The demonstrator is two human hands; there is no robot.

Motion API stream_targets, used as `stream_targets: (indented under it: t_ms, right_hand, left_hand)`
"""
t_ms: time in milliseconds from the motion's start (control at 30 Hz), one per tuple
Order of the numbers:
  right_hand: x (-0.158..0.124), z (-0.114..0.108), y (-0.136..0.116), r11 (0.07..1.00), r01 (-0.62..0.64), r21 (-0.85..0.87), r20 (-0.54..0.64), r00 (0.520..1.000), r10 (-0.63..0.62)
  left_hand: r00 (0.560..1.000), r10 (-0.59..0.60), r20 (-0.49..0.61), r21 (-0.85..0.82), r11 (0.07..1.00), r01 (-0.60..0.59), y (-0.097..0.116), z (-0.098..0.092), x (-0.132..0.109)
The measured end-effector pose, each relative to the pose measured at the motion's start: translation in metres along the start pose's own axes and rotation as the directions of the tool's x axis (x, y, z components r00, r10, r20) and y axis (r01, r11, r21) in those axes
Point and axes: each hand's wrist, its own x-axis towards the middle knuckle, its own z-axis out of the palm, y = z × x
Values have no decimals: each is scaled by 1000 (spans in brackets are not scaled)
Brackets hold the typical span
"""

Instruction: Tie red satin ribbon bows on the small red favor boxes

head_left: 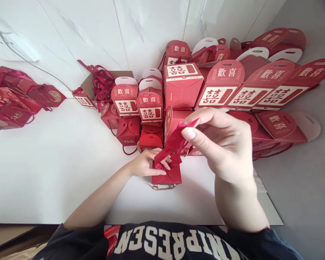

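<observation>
Pinching one end of a crimson ribbon [174, 141] between thumb and forefinger, the right hand [226, 148] lifts it toward the camera, the tip just poking past the nails. Below, the left hand [148, 162] lies across the top of a small red box [172, 176], fingers spread among the ribbon's lower folds; whether it also grips the ribbon or only presses down, I cannot tell. That box sits on the surface directly in front of the person, a twisted cord handle [164, 187] drooping from its near side.

Working well here, I judge, means keeping the left hand firm enough that the box does not slide, yet light enough that its folded top does not dent. The pull on the ribbon is best even and gentle, with the band flat, since satin-like material twists and slips easily.

Just behind stand closed red boxes [128, 130], and beyond and to the right, a crowd of cartons [220, 85] with white printed panels. An open cardboard box [124, 74] near the wall has a tangle of ribbons [101, 82] in it. Far left, more red packages [9, 101] are heaped. The white surface [56, 180] runs up to a pale, marble-veined wall [151, 25], where a thin cable [38, 66] trails down; a grey wall [311, 173] closes the right side.
</observation>
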Motion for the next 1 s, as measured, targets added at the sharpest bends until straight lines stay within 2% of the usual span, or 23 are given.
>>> stream_targets:
  t_ms: [67,233,300,400,500,633,800,867,1000]
  right_hand:
    - [-1,0,1,1000,-10,3,-5,1000,10]
    - [-5,-4,-4,999,18,-40,-161,987,-25]
    - [-6,-6,-6,998,28,-54,-152,988,-36]
    - [-8,-7,-3,998,51,-47,-97,994,-55]
    - [-9,-8,0,999,42,-33,-37,998,-43]
    - [-10,-12,1,997,59,52,16,998,-60]
    - [-12,-15,-3,960,164,225,28,984,-175]
    - [-14,-14,-4,956,180,230,35,981,-193]
    - [-15,-11,-3,960,177,216,-26,984,-176]
  left_hand:
    - [1000,8,21,9,1000,-9,2,-2,0]
    - [999,-48,20,162,986,44,14,-2,1]
    - [998,-60,-7,252,966,60,18,0,0]
    - [999,-14,-52,320,947,30,18,2,-2]
    - [998,12,-66,195,981,1,13,5,-3]
    - [999,-36,-17,-4,999,36,3,9,-2]
    - [998,-31,-56,-61,998,27,-6,10,0]
    - [999,-28,-42,-71,997,25,-8,10,0]
    - [997,-71,-42,-102,993,67,-7,11,-1]
